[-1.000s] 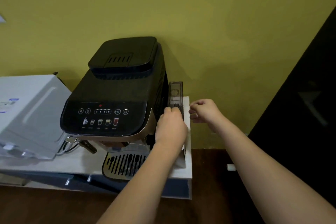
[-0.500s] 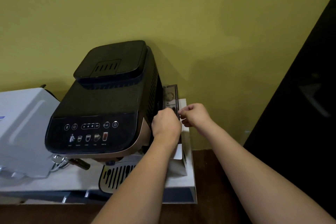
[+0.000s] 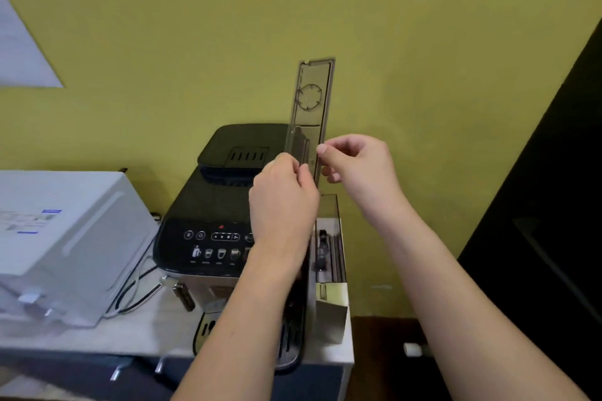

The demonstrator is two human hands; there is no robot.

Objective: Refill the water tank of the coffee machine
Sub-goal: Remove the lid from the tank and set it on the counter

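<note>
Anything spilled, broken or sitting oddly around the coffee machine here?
Nothing stands out. Both hands, left hand and right hand, hold the tank lid upright above the open water tank beside the coffee machine. No spill or damage is visible.

Black coffee machine (image 3: 208, 205), yellow wall (image 3: 391, 26)
</note>
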